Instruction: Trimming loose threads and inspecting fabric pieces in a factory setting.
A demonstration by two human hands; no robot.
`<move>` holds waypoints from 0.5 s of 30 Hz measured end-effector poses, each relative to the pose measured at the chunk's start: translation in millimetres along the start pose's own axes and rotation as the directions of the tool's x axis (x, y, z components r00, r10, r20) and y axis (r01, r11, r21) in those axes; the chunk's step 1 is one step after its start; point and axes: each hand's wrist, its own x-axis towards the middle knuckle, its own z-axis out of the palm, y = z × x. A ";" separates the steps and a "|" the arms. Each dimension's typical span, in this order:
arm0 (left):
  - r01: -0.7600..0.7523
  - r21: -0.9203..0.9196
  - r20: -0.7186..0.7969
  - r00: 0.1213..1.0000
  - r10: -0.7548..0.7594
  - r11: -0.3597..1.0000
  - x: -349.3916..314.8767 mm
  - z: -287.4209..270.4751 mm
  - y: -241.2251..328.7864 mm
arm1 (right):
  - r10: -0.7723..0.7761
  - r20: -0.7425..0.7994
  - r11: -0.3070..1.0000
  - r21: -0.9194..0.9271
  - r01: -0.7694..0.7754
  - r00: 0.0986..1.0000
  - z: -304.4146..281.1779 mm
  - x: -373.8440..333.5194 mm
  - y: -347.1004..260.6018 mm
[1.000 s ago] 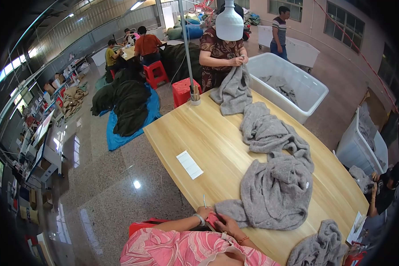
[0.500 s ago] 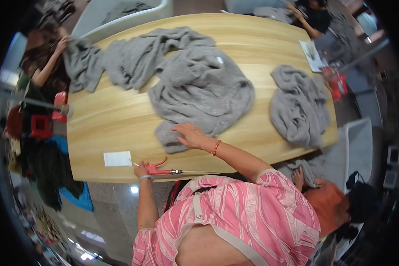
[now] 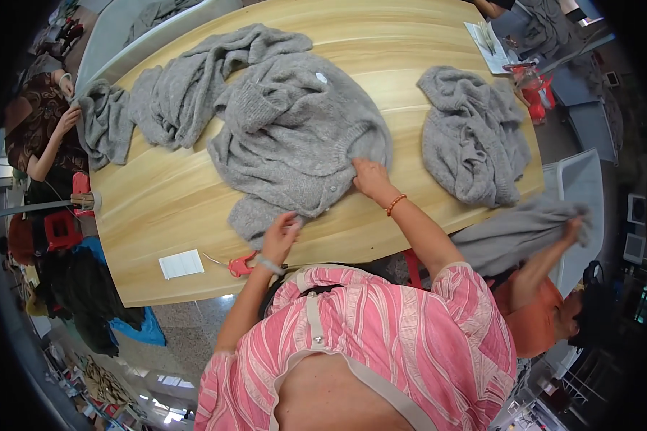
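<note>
Both hands have left the red scissors [image 3: 241, 266] for the grey cardigan [image 3: 302, 144]: left hand [image 3: 280, 235] pinches its near hem, right hand [image 3: 370, 178] grips an edge, garment still crumpled, unfolded.

You're wearing a pink top with white stripes, short sleeves, and a beige strap running down the middle of your chest. Your right hand [image 3: 370, 178] has an orange beaded bracelet at the wrist, and your left hand [image 3: 280, 237] has a pale band around its wrist.
</note>
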 end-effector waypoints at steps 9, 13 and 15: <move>0.038 0.408 -0.677 0.683 0.275 0.912 57.2 3.5 -72.2 | -0.376 0.695 0.692 0.650 -0.313 0.612 2.9 -45.0 -105.4; 0.323 0.565 -0.698 0.677 0.232 0.759 39.8 -27.4 -31.6 | -0.426 0.007 0.807 0.456 0.376 0.905 -11.0 13.7 -107.1; 0.296 0.679 -0.646 0.677 0.354 0.672 34.7 -46.2 -45.4 | -0.475 -0.328 0.823 0.163 0.544 0.817 -20.0 52.1 -119.8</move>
